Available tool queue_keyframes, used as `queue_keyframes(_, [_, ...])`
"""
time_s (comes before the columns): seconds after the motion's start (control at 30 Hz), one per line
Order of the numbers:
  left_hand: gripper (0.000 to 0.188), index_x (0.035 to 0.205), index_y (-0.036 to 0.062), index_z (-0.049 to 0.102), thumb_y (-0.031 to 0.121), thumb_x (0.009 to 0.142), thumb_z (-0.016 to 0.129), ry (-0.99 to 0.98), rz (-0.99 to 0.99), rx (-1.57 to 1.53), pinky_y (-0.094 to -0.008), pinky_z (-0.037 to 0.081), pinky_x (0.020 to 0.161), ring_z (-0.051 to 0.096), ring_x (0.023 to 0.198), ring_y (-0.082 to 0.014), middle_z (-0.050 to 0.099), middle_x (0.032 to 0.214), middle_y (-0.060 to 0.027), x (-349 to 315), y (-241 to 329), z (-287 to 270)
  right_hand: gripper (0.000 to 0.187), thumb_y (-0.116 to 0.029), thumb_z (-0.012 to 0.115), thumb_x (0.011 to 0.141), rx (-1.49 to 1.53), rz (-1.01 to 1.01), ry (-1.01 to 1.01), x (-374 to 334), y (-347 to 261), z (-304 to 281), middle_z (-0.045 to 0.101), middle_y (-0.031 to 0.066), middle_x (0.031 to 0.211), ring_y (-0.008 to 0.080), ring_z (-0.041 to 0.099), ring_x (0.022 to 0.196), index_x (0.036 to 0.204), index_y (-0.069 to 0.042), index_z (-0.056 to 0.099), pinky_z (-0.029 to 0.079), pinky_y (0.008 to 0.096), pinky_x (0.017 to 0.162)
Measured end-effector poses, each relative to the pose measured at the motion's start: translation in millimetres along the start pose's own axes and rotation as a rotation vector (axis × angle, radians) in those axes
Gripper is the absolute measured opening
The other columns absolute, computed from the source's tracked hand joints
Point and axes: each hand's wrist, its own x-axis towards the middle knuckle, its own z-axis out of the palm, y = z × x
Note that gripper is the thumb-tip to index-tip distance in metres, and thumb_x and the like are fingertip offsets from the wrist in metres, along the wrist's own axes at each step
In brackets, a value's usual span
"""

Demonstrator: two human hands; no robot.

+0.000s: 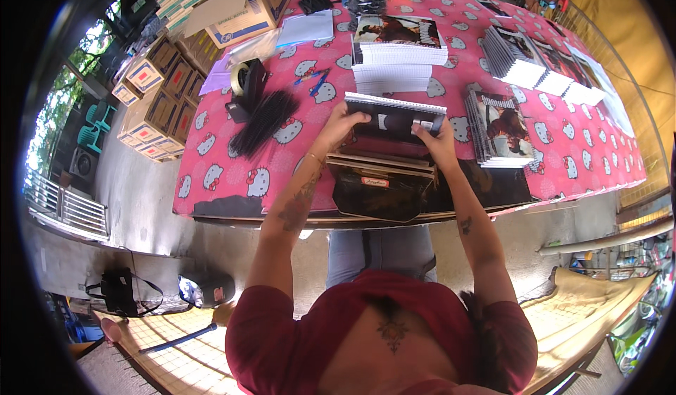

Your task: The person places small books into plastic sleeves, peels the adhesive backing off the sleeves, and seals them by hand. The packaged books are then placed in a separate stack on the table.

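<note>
A spiral notebook [389, 122] with a dark cover is held up between my hands, its white page edges and coil along the far side. My left hand [343, 125] grips the left end, thumb on the cover. On the right end, my right hand [438, 141] is closed in the same way, beside a small pale label. Just below the notebook, at the table's front edge, sits a dark wooden device [384, 184] with layered strips and a small label. Beyond the notebook stands a stack of notebooks [398, 50] with picture covers, page edges facing me.
The table [211, 141] wears a pink patterned cloth. On the left lie black binding coils [266, 122], a tape dispenser [246, 89] and blue pens [317, 82]. More notebooks [500, 129] pile up at right. An open carton [243, 15] stands far left; stacked cartons [158, 106] sit beside the table.
</note>
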Motion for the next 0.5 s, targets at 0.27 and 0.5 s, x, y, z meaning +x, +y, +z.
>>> queue_keyframes(0.27, [0.029, 0.114, 0.0043, 0.068, 0.011, 0.086, 0.072, 0.037, -0.210, 0.032, -0.0290, 0.048, 0.083, 0.062, 0.093, -0.0123, 0.070, 0.102, -0.0016, 7.0, -35.2, -18.6, 0.036, -0.008, 0.075, 0.091, -0.034, 0.196, -0.031, -11.4, 2.4, -2.5, 0.064, 0.0007, 0.099, 0.0082, 0.059, 0.081, 0.121, -0.004, 0.054, 0.049, 0.0269, 0.069])
queue_keyframes(0.5, [0.055, 0.136, 0.0064, 0.053, 0.009, 0.086, 0.074, 0.076, 0.206, 0.264, -0.0337, 0.049, 0.093, 0.060, 0.107, -0.0180, 0.065, 0.113, -0.0051, -24.5, 48.1, 8.7, 0.036, -0.008, 0.076, 0.091, 0.021, 0.028, 0.067, -6.5, -9.2, -2.1, 0.067, 0.0020, 0.091, 0.0102, 0.063, 0.082, 0.121, -0.003, 0.056, 0.052, 0.0272, 0.075])
